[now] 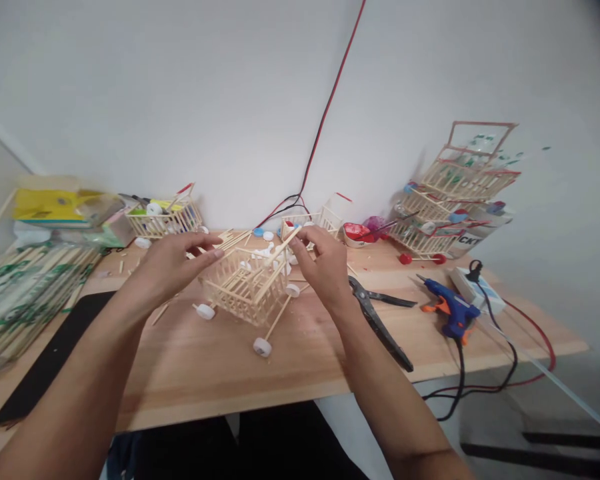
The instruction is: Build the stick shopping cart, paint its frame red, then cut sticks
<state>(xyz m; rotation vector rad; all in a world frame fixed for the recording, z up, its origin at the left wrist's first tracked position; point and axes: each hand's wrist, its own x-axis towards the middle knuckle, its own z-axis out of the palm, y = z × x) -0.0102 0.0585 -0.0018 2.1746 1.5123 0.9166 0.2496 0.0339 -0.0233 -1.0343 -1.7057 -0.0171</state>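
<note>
A small cart (247, 287) built of thin wooden sticks, with white bottle-cap wheels, is tilted above the wooden table (220, 367). My left hand (173, 263) curls over its left top edge, fingers touching the frame. My right hand (323, 263) pinches a wooden stick (280, 257) that lies slanted across the cart's upper right side. One wheel (263, 347) on a stick axle juts toward me, another wheel (205, 311) sticks out at the left.
Black pliers (380, 320) and a blue glue gun (453, 310) lie right of my hands, with cables running off the edge. Finished stick carts (450, 200) are stacked at the back right, another cart (165, 220) at the back left. Bundled sticks (25, 293) lie far left.
</note>
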